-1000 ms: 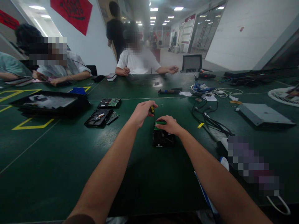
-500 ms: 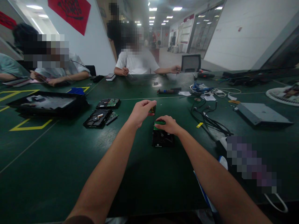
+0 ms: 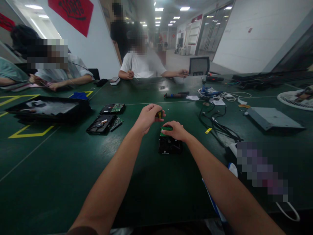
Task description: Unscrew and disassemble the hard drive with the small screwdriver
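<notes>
A black hard drive (image 3: 169, 145) lies on the green table (image 3: 61, 169) in front of me, with a green circuit board (image 3: 165, 130) at its far end. My right hand (image 3: 175, 130) rests on that far end, fingers curled over the board. My left hand (image 3: 147, 117) hovers just left of it, closed on a small screwdriver (image 3: 159, 114) with a yellow and black handle that points down toward the drive.
Two opened hard drives (image 3: 103, 123) and a black tray (image 3: 46, 109) lie to the left. Tangled cables (image 3: 215, 125) and a grey flat case (image 3: 271, 118) lie to the right. Several people sit at the far edge; one in white (image 3: 143, 63) works opposite me.
My left hand shifted slightly around the screwdriver, and the yellow handle shows again between the fingers. My right hand stayed on the drive.
</notes>
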`<action>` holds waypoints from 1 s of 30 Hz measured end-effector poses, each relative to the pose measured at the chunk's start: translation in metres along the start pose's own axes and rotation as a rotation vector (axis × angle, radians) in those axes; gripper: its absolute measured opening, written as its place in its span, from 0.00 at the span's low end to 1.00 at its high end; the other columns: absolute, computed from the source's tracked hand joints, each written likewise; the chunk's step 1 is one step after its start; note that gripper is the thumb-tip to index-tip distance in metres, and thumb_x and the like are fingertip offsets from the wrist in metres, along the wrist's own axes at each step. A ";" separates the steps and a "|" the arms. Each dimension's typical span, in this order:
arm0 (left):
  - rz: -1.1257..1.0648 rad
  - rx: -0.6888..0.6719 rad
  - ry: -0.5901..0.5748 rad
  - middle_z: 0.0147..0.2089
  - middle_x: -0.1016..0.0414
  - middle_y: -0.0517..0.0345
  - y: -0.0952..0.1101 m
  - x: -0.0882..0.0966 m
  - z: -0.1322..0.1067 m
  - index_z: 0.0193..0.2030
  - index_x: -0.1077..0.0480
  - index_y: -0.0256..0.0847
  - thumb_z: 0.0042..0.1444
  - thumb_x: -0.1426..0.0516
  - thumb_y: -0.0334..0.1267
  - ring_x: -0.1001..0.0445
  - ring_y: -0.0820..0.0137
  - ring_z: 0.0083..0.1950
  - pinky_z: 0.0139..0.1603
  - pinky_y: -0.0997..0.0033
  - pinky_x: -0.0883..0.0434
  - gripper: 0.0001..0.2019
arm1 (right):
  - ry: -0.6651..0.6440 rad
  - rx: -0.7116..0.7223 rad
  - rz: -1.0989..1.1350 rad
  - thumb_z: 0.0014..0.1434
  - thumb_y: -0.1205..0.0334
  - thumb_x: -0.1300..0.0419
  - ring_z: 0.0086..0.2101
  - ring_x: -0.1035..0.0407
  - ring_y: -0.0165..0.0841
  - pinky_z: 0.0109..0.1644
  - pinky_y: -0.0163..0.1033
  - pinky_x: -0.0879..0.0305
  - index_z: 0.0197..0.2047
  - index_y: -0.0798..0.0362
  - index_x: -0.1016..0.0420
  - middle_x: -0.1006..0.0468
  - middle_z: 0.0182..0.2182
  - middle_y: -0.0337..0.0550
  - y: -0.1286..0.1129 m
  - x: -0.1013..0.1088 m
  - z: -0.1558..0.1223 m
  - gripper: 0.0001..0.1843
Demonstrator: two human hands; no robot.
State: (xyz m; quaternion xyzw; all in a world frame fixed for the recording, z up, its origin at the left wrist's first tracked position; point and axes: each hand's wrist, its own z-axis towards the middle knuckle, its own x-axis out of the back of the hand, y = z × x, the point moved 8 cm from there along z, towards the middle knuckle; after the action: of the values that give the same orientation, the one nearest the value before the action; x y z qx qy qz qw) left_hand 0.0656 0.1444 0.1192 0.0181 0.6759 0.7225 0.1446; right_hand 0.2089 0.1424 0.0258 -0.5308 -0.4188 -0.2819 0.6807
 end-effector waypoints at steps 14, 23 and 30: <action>0.054 -0.010 -0.014 0.39 0.23 0.49 0.000 0.003 0.002 0.37 0.24 0.37 0.54 0.40 0.41 0.23 0.66 0.37 0.31 0.70 0.27 0.09 | -0.007 -0.013 -0.008 0.61 0.39 0.36 0.55 0.30 0.47 0.57 0.53 0.35 0.54 0.37 0.20 0.21 0.54 0.43 0.003 -0.002 0.001 0.21; 0.166 -0.057 -0.022 0.36 0.24 0.51 0.001 0.003 0.003 0.33 0.22 0.36 0.55 0.41 0.41 0.26 0.68 0.37 0.29 0.74 0.31 0.10 | -0.002 -0.012 -0.018 0.61 0.39 0.36 0.55 0.30 0.46 0.56 0.51 0.35 0.54 0.37 0.20 0.21 0.53 0.42 0.003 -0.002 0.001 0.21; 0.175 -0.037 -0.001 0.39 0.21 0.48 0.006 0.004 0.000 0.36 0.22 0.36 0.56 0.40 0.41 0.24 0.67 0.38 0.31 0.72 0.27 0.10 | -0.002 -0.007 -0.007 0.61 0.39 0.36 0.55 0.30 0.46 0.56 0.51 0.34 0.54 0.37 0.20 0.21 0.53 0.43 0.003 -0.002 0.001 0.21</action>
State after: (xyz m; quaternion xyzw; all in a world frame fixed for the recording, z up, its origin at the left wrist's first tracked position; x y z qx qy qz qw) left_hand 0.0603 0.1454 0.1244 0.0749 0.6582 0.7446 0.0817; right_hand 0.2106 0.1439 0.0227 -0.5318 -0.4203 -0.2853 0.6776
